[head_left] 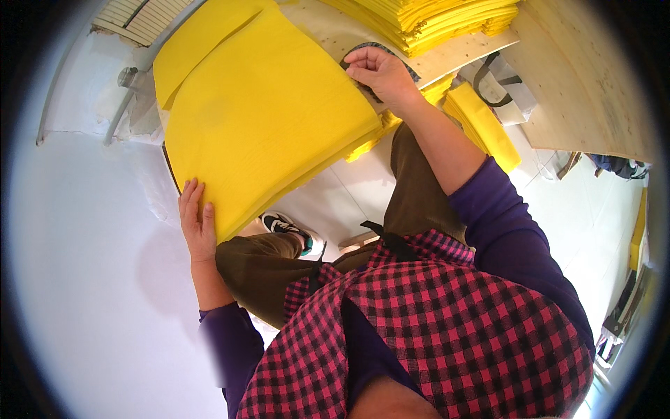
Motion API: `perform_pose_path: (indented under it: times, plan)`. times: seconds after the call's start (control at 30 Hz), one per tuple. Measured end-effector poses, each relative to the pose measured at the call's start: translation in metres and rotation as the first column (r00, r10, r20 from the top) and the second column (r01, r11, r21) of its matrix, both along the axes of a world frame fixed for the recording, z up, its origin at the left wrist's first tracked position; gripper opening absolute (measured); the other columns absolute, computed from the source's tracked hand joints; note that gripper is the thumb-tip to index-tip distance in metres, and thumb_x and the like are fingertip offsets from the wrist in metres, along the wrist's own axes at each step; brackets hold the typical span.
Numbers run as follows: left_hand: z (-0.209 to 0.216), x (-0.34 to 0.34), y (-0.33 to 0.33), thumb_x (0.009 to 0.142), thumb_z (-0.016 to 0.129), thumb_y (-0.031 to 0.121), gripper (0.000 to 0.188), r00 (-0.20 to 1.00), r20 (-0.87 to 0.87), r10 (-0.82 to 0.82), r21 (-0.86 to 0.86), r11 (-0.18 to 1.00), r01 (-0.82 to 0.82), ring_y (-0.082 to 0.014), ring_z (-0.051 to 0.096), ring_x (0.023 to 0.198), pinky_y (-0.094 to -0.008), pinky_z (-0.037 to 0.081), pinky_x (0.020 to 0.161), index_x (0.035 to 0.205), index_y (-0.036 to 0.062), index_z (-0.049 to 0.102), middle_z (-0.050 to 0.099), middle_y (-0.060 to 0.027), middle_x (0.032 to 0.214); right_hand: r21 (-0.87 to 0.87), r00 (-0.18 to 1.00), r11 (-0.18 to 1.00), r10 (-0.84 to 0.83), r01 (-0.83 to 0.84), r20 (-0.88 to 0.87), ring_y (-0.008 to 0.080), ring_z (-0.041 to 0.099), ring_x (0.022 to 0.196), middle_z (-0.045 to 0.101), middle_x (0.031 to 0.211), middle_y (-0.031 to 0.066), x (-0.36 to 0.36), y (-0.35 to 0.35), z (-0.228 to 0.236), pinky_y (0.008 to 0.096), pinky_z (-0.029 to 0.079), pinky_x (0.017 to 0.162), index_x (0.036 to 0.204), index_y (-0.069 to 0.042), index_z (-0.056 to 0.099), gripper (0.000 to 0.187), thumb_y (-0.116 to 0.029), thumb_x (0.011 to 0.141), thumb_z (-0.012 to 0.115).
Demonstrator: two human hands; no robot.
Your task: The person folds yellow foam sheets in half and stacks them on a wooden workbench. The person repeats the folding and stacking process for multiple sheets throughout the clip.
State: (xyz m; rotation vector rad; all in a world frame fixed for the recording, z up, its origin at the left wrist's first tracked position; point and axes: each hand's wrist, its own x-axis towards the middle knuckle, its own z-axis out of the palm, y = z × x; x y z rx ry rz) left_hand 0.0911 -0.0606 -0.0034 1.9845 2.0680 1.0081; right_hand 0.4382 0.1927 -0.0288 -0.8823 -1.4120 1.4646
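A wide pile of yellow sheets [258, 119], fabric by its look, lies in front of me, with a loose folded flap [199, 52] across its far left part. My left hand [197, 222] rests on its near left corner, fingers stretched out and thumb on the yellow surface. Beyond its right edge, my right hand [382, 75] is held with thumb and fingertips drawn together over a dark patterned item [380, 49] on the table. Whatever may be between those fingertips is too small to make out. The dark item is partly hidden by the hand.
A tall stack of folded yellow sheets [433, 24] stands on the wooden table [460, 56] at the far right. Lower down are another yellow bundle [481, 122] and a white bag with dark handles [516, 91]. A white wall [91, 279] borders my left; a wooden panel [593, 77] rises right.
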Motion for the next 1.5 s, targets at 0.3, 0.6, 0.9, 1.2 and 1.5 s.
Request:
perform_pose_path:
  times: [0.3,0.6,0.9,1.2,1.5]
  plan:
    - [0.0,0.0002,0.0006,0.094,0.051,0.024,0.037,1.0,-0.009,-0.001,0.004,1.0,0.001,-0.0316,0.038,0.131,-0.0406,0.027,0.11,0.121,-0.0005,0.057,0.05,-0.015,0.134,-0.012,0.997,1.0,0.01,-0.009,0.083,0.0068,0.056,0.083,0.061,0.09,-0.0004,-0.001,-0.0009,0.0027,0.0207,0.046,0.075,0.105,-0.003,0.06,0.018,-0.008,0.087,0.064]
    - [-0.0005,0.0004,0.0005,0.094,0.052,0.023,0.036,1.0,-0.002,-0.004,0.006,1.0,0.004,-0.0316,0.038,0.131,-0.0404,0.027,0.11,0.121,-0.0008,0.057,0.05,-0.015,0.134,0.017,1.0,1.0,-0.003,0.002,0.022,0.0076,0.057,0.081,0.061,0.087,-0.0001,-0.0009,-0.0003,0.0008,0.022,0.048,0.076,0.099,-0.003,0.063,0.018,-0.008,0.083,0.067]
    - [-0.0002,0.0004,-0.0001,0.094,0.052,0.022,0.036,1.0,-0.026,0.007,0.008,1.0,-0.007,-0.0314,0.039,0.131,-0.0407,0.025,0.11,0.121,-0.0005,0.057,0.051,-0.0153,0.134,0.0,1.0,1.0,0.03,-0.03,0.001,0.0058,0.056,0.082,0.06,0.091,-0.0018,0.0008,0.0006,0.001,0.0203,0.046,0.076,0.103,-0.004,0.06,0.017,-0.002,0.086,0.063]
    - [-0.0007,0.0007,-0.0004,0.093,0.051,0.022,0.035,0.999,-0.038,0.012,0.013,1.0,-0.011,-0.0312,0.039,0.131,-0.0414,0.024,0.111,0.121,0.0,0.057,0.051,-0.015,0.134,0.03,0.999,0.999,0.02,-0.019,-0.025,0.0072,0.056,0.08,0.059,0.086,-0.0015,0.0004,0.0,0.0002,0.0221,0.048,0.077,0.1,-0.005,0.063,0.019,-0.006,0.081,0.067]
    - [0.0002,0.0032,-0.0019,0.091,0.054,0.013,0.032,1.0,0.027,0.014,0.035,0.999,-0.015,-0.0313,0.039,0.131,-0.0407,0.027,0.11,0.12,0.0001,0.057,0.05,-0.0152,0.134,0.045,0.998,0.998,0.043,-0.045,0.052,0.0077,0.057,0.081,0.061,0.086,-0.0006,0.0032,-0.004,0.0035,0.0229,0.047,0.076,0.103,-0.002,0.062,0.022,-0.006,0.082,0.064]
